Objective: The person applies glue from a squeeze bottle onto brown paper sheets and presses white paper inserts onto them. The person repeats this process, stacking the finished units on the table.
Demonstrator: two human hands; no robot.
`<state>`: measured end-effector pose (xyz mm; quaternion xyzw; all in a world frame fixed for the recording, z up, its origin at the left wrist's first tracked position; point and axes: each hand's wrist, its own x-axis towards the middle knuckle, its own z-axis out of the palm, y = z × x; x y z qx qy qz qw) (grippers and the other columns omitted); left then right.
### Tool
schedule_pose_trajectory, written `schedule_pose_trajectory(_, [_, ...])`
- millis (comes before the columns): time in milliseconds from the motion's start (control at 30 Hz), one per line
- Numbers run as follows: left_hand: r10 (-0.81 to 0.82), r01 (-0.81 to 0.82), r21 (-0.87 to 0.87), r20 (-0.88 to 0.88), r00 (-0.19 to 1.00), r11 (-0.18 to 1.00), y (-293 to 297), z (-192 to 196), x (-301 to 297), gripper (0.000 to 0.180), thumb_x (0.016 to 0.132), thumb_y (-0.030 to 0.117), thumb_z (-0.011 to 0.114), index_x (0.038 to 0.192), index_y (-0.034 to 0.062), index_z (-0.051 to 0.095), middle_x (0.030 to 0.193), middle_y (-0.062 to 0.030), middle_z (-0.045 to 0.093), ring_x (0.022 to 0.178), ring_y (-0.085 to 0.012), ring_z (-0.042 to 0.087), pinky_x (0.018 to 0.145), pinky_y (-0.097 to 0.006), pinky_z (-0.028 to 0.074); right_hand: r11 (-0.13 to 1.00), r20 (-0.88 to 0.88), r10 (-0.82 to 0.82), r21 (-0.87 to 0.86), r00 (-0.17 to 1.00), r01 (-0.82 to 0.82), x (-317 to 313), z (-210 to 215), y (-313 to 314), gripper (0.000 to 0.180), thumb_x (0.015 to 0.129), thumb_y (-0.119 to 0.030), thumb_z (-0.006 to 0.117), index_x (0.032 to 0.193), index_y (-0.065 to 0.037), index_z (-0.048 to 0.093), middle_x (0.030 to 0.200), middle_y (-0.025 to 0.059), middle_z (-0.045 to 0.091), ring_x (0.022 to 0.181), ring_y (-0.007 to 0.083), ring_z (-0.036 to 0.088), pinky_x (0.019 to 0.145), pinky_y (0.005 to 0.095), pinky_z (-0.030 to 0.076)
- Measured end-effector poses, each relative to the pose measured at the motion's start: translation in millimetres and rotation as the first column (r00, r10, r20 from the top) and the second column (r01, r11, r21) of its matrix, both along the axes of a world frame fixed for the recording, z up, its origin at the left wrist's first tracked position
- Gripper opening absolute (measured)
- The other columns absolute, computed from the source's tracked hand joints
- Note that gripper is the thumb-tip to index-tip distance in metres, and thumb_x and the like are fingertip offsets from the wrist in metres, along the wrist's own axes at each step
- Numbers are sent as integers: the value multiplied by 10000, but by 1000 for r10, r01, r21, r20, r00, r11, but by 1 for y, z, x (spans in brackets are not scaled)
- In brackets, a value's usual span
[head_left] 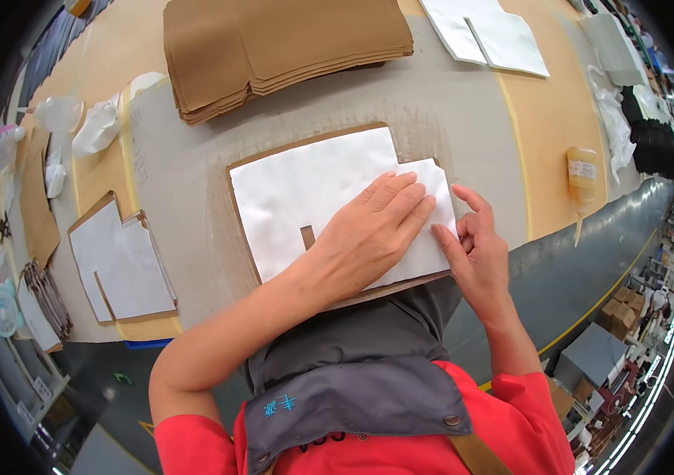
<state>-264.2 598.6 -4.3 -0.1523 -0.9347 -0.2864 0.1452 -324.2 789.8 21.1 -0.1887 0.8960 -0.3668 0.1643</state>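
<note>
A white sheet piece (305,174) with a stepped upper right corner and a small slot lies on a slightly larger brown piece (243,229), whose edge shows around it. Across the white sheet my left hand (376,226) rests flat, fingers stretched toward the upper right. My right hand (479,245) is at the sheet's right edge. Its thumb tip is at that edge, the index finger stands apart from the thumb, and the other fingers are curled. Nothing shows between them.
Beyond the work lies a thick stack of brown sheets (289,47). White slotted pieces (491,36) lie at the far right, and a similar white-and-brown stack (127,265) at the left. A yellowish nozzle bottle (582,176) is near the table's right edge.
</note>
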Motion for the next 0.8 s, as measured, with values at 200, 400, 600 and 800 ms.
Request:
schedule_pose_trajectory(200, [-33,34,62,-17,999,998,4,-24,-7,374,861,83,629,1225,-1,616,1299,-161,534,1249,-333,527,1044,-397,466,999,-147,45,34,988,-40,-5,-5,6,503,902,-165,733,1336,-40,511,629,25,522,525,138,504,527,283,447])
schedule_pose_trajectory(400, [-92,91,13,31,995,996,9,-20,-4,406,880,265,700,1264,151,630,1404,-158,457,1287,-341,483,1113,-438,414,992,-427,111,-11,898,-128,-3,-1,51,403,916,-349,700,1217,-85,650,1004,68,643,904,183,594,758,336,466])
schedule_pose_trajectory(600, [-135,135,17,21,991,991,8,-19,-5,434,911,345,653,1295,148,610,1423,-189,431,1301,-374,457,1126,-476,383,877,-549,478,340,686,-339,31,-21,68,462,971,-489,536,1241,-147,689,1327,-1,637,1311,224,488,1173,489,176])
schedule_pose_trajectory(800, [-206,136,342,177,962,930,-9,-9,-6,486,961,324,570,1407,139,510,1491,-217,373,1290,-409,447,1099,-483,387,859,-522,502,394,690,-327,28,-17,65,471,979,-494,519,1267,-159,681,1350,-9,629,1369,240,444,1200,511,115])
